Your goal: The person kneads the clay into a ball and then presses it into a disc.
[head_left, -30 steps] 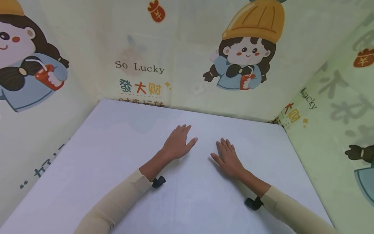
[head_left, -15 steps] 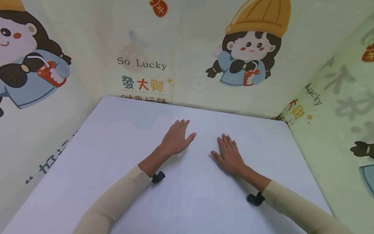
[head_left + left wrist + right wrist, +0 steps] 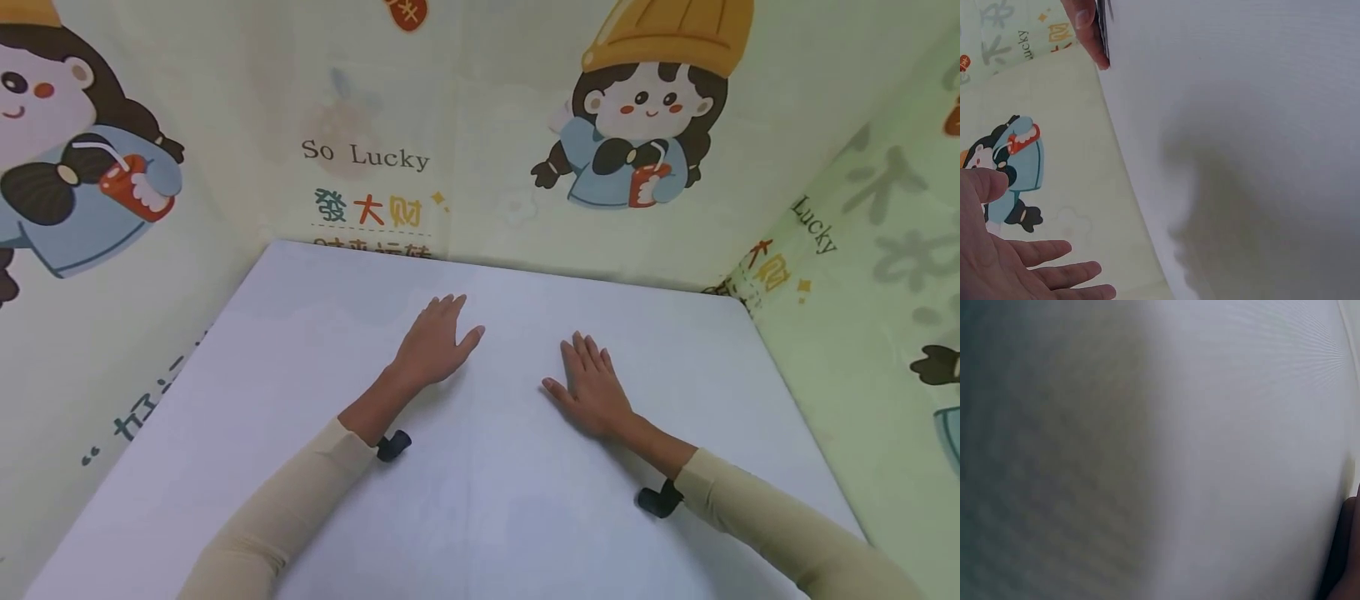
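Note:
Over the far middle of the white table [image 3: 487, 500], my left hand [image 3: 431, 342] is held with straight fingers and the thumb spread. Its shadow falls on the tabletop below, and in the left wrist view the same left hand [image 3: 1010, 269] holds nothing. To its right, my right hand [image 3: 596, 392] lies palm down, low on or just over the table, fingers straight and thumb out to the left. The palm side of the right hand is hidden. Only a sliver of the right hand [image 3: 1349, 556] shows in the blurred right wrist view.
Cloth walls with cartoon prints [image 3: 645, 137] and lettering [image 3: 367, 156] stand along the table's back and both sides. A small black camera is strapped under each wrist, the left camera [image 3: 393, 446] and the right camera [image 3: 660, 500]. Both arms wear beige sleeves.
My left hand has shifted left, away from the right hand, widening the gap between them. The right hand keeps nearly the same place and pose. The head view has tilted slightly.

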Demonstrator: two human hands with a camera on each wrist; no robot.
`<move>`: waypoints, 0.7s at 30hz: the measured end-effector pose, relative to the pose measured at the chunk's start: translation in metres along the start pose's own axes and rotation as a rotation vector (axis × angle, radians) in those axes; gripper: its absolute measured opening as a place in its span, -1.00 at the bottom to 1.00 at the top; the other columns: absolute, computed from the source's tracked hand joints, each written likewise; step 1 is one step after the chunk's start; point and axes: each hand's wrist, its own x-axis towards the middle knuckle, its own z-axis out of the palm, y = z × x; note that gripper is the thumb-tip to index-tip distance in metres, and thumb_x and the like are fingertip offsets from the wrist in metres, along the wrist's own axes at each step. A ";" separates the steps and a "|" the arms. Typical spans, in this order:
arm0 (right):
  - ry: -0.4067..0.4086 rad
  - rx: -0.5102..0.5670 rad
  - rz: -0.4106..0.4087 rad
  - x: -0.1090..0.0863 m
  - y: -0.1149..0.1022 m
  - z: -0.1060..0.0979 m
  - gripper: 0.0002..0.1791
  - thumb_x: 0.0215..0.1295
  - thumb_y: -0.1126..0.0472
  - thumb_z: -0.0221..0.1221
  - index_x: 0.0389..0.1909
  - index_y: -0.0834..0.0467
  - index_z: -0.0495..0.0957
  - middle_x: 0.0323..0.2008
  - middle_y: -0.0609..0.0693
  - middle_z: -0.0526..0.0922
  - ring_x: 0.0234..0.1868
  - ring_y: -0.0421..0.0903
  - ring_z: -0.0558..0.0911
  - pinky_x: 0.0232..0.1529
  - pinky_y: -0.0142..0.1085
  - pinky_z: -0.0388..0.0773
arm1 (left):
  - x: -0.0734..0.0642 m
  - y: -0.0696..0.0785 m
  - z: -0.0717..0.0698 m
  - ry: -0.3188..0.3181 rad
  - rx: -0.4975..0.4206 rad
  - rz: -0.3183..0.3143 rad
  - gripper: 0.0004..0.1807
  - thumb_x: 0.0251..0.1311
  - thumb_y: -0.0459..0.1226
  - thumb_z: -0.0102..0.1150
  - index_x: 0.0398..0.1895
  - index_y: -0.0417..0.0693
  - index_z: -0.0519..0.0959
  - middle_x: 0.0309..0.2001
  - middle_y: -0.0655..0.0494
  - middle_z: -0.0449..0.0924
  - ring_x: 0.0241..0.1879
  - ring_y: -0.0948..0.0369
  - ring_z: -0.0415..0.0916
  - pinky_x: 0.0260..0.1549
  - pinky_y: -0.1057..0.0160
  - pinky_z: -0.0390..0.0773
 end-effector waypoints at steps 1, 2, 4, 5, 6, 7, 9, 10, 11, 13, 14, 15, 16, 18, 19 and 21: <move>-0.004 -0.006 -0.002 0.001 0.000 -0.001 -0.06 0.55 -0.24 0.05 0.62 0.36 0.10 0.63 0.36 -0.01 0.64 0.31 -0.06 0.55 0.25 -0.16 | -0.001 -0.002 -0.001 0.003 -0.003 -0.006 -0.20 0.56 0.12 -0.06 0.65 -0.18 0.17 0.61 -0.20 0.15 0.62 -0.17 -0.03 0.55 -0.09 -0.02; -0.013 -0.009 -0.002 0.002 0.000 -0.001 -0.06 0.55 -0.25 0.05 0.62 0.36 0.08 0.64 0.35 -0.03 0.65 0.31 -0.07 0.56 0.24 -0.17 | -0.002 -0.005 -0.002 0.006 -0.006 -0.011 -0.20 0.56 0.12 -0.06 0.65 -0.18 0.17 0.61 -0.20 0.14 0.62 -0.16 -0.04 0.55 -0.09 -0.01; -0.026 -0.019 -0.002 0.003 0.000 -0.002 -0.05 0.55 -0.26 0.04 0.63 0.35 0.07 0.64 0.34 -0.04 0.65 0.30 -0.09 0.56 0.24 -0.19 | -0.003 -0.009 -0.003 0.015 -0.011 -0.022 -0.19 0.56 0.12 -0.07 0.65 -0.18 0.16 0.61 -0.21 0.13 0.62 -0.17 -0.05 0.55 -0.10 -0.01; -0.030 -0.022 -0.002 0.003 0.000 -0.002 -0.05 0.56 -0.26 0.03 0.64 0.34 0.06 0.64 0.34 -0.05 0.65 0.29 -0.10 0.56 0.23 -0.19 | -0.005 -0.012 -0.004 0.019 -0.015 -0.027 -0.19 0.56 0.12 -0.07 0.65 -0.19 0.16 0.61 -0.21 0.13 0.62 -0.16 -0.05 0.54 -0.10 -0.01; -0.031 -0.024 -0.004 0.004 0.000 -0.002 -0.05 0.56 -0.26 0.03 0.64 0.34 0.06 0.64 0.34 -0.05 0.65 0.29 -0.10 0.56 0.23 -0.20 | -0.006 -0.014 -0.005 0.024 -0.019 -0.036 -0.19 0.56 0.12 -0.07 0.65 -0.18 0.16 0.62 -0.21 0.13 0.62 -0.16 -0.05 0.54 -0.10 0.00; -0.031 -0.024 -0.007 0.004 0.000 -0.002 -0.05 0.56 -0.27 0.03 0.64 0.33 0.05 0.65 0.34 -0.05 0.65 0.29 -0.10 0.56 0.23 -0.20 | -0.007 -0.016 -0.006 0.029 -0.019 -0.041 -0.19 0.56 0.12 -0.07 0.65 -0.19 0.16 0.61 -0.22 0.13 0.62 -0.16 -0.05 0.54 -0.11 0.01; -0.031 -0.028 -0.014 0.005 0.000 -0.001 -0.05 0.56 -0.27 0.02 0.65 0.32 0.03 0.65 0.33 -0.06 0.65 0.29 -0.11 0.56 0.23 -0.21 | -0.010 -0.021 -0.008 0.037 -0.018 -0.052 -0.19 0.56 0.12 -0.06 0.65 -0.20 0.16 0.61 -0.22 0.13 0.62 -0.17 -0.04 0.54 -0.11 0.02; -0.028 -0.029 -0.016 0.006 0.001 -0.001 -0.05 0.56 -0.27 0.01 0.65 0.31 0.03 0.65 0.33 -0.06 0.65 0.29 -0.11 0.56 0.23 -0.21 | -0.011 -0.023 -0.009 0.039 -0.018 -0.058 -0.20 0.56 0.11 -0.06 0.64 -0.21 0.16 0.61 -0.23 0.13 0.62 -0.17 -0.04 0.54 -0.11 0.02; -0.026 -0.034 -0.018 0.006 0.001 0.000 -0.05 0.56 -0.28 0.00 0.66 0.31 0.02 0.65 0.33 -0.06 0.65 0.29 -0.11 0.56 0.23 -0.21 | -0.012 -0.025 -0.011 0.039 -0.017 -0.060 -0.20 0.56 0.10 -0.06 0.64 -0.22 0.16 0.61 -0.23 0.13 0.62 -0.17 -0.04 0.54 -0.11 0.02; -0.024 -0.039 -0.020 0.007 0.002 0.001 -0.05 0.57 -0.28 -0.02 0.66 0.31 0.01 0.65 0.33 -0.06 0.65 0.29 -0.11 0.56 0.23 -0.22 | -0.014 -0.028 -0.013 0.040 -0.011 -0.063 -0.20 0.56 0.10 -0.05 0.64 -0.24 0.16 0.61 -0.25 0.12 0.62 -0.18 -0.04 0.54 -0.11 0.01; -0.021 -0.041 -0.020 0.006 0.002 0.002 -0.04 0.57 -0.28 -0.02 0.66 0.31 0.01 0.65 0.33 -0.06 0.65 0.29 -0.11 0.56 0.23 -0.22 | -0.014 -0.029 -0.014 0.039 -0.008 -0.065 -0.20 0.57 0.10 -0.05 0.64 -0.24 0.16 0.61 -0.25 0.12 0.62 -0.18 -0.04 0.54 -0.11 0.01; -0.019 -0.043 -0.020 0.006 0.002 0.002 -0.04 0.57 -0.29 -0.03 0.66 0.31 0.00 0.65 0.33 -0.06 0.65 0.29 -0.11 0.56 0.23 -0.22 | -0.015 -0.031 -0.015 0.039 -0.003 -0.068 -0.19 0.57 0.09 -0.05 0.64 -0.24 0.15 0.61 -0.25 0.12 0.62 -0.18 -0.04 0.54 -0.11 0.00; -0.016 -0.045 -0.021 0.006 0.002 0.003 -0.04 0.57 -0.30 -0.04 0.66 0.32 0.00 0.65 0.33 -0.06 0.65 0.29 -0.11 0.56 0.24 -0.22 | -0.016 -0.032 -0.016 0.040 0.000 -0.071 -0.19 0.57 0.09 -0.05 0.64 -0.25 0.15 0.61 -0.25 0.12 0.62 -0.18 -0.04 0.54 -0.11 0.00; -0.010 -0.045 -0.020 0.004 0.002 0.004 -0.04 0.57 -0.30 -0.05 0.66 0.33 0.01 0.65 0.33 -0.06 0.65 0.30 -0.11 0.56 0.25 -0.21 | -0.017 -0.035 -0.016 0.042 0.009 -0.077 -0.19 0.57 0.09 -0.04 0.64 -0.25 0.15 0.61 -0.26 0.12 0.62 -0.19 -0.05 0.54 -0.11 -0.01; -0.008 -0.042 -0.019 0.004 0.002 0.005 -0.03 0.57 -0.30 -0.04 0.65 0.33 0.01 0.65 0.34 -0.05 0.65 0.31 -0.10 0.55 0.25 -0.21 | -0.018 -0.037 -0.017 0.043 0.012 -0.080 -0.19 0.57 0.09 -0.04 0.64 -0.25 0.15 0.61 -0.26 0.11 0.62 -0.19 -0.05 0.55 -0.11 -0.02; -0.007 -0.042 -0.012 0.002 0.002 0.007 -0.03 0.57 -0.31 -0.04 0.65 0.33 0.02 0.65 0.34 -0.05 0.65 0.31 -0.10 0.55 0.26 -0.21 | -0.019 -0.040 -0.017 0.045 0.019 -0.084 -0.19 0.56 0.09 -0.04 0.64 -0.26 0.14 0.61 -0.26 0.11 0.62 -0.19 -0.05 0.55 -0.11 -0.03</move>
